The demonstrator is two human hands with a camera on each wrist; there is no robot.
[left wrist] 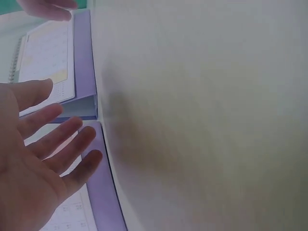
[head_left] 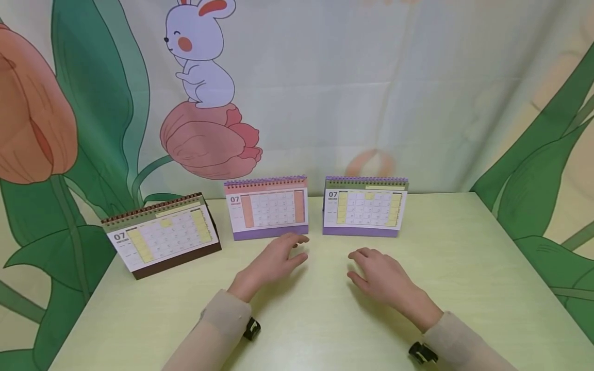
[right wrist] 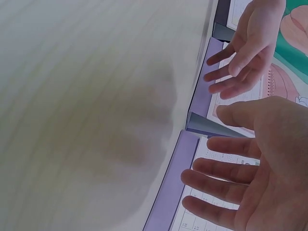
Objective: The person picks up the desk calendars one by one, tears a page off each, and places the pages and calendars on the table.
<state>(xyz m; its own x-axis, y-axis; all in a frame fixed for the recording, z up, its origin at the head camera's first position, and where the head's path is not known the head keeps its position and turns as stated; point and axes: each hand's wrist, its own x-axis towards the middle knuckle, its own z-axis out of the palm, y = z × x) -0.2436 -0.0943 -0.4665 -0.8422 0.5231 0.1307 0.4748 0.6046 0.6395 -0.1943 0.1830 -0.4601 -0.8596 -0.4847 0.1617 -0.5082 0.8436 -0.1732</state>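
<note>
Three spiral-bound desk calendars stand along the back of the table, each turned to a page marked 07. A pink-topped calendar (head_left: pixel 274 208) with a purple base is in the middle, just beyond my left hand (head_left: pixel 278 257). To its right stands a green-topped calendar (head_left: pixel 368 208), also on a purple base, beyond my right hand (head_left: pixel 382 275). At the left, a calendar with a dark brown base (head_left: pixel 167 234) is angled. Both hands hover over the table, holding nothing, fingers loosely extended. The right wrist view shows the left hand (right wrist: pixel 252 50) farther off.
The pale yellow-green table (head_left: pixel 315 319) reaches back to a curtain (head_left: pixel 315 103) printed with a rabbit, tulips and leaves. Each sleeve has a small black device (head_left: pixel 252 329) at the wrist. A gap lies between the two purple-based calendars.
</note>
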